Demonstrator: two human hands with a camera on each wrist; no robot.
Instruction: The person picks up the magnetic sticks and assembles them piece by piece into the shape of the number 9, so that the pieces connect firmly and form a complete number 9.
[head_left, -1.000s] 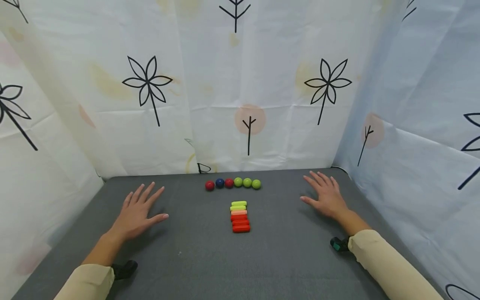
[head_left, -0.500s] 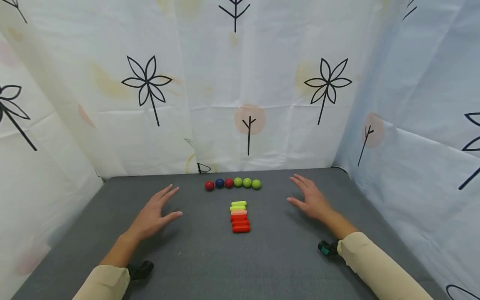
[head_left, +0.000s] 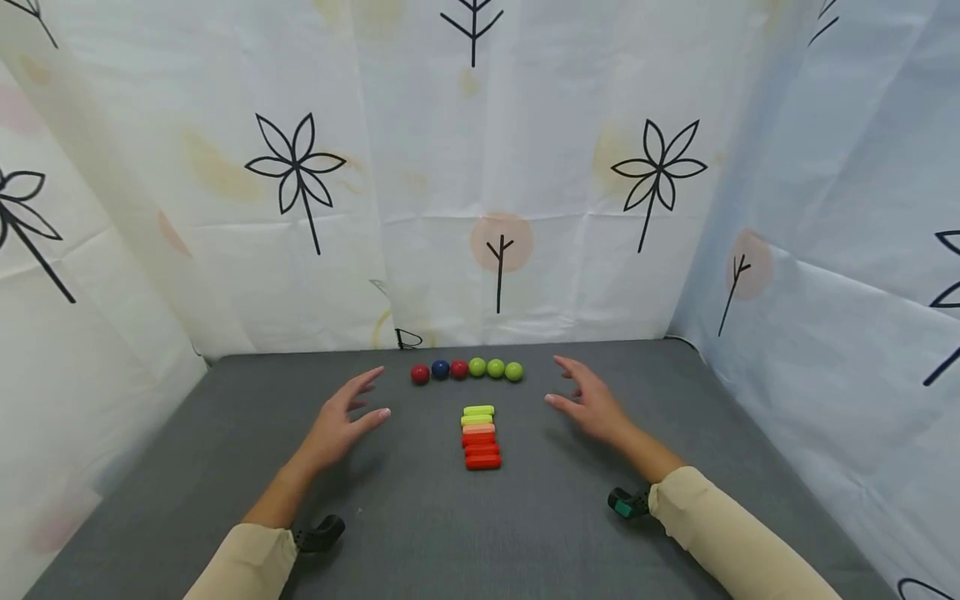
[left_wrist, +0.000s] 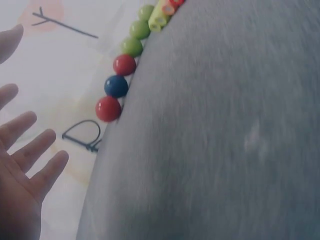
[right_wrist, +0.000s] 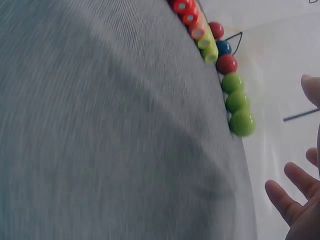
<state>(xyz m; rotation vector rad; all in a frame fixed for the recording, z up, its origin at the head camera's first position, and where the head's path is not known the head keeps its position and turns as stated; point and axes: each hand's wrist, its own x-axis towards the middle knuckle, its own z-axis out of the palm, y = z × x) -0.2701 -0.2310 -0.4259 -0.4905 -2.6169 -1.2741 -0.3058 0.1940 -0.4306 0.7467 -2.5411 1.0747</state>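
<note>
Your left hand [head_left: 341,423] hovers over the grey table [head_left: 225,400], fingers spread and loose, gripping nothing, nearest the red ball [head_left: 420,374] ending the ball row [head_left: 466,369]. Your right hand [head_left: 592,404], equally slack and empty, sits near the outermost green ball [head_left: 513,372]. Between your hands lies the stack of coloured sticks [head_left: 479,437], untouched, just in front of the row.
</note>
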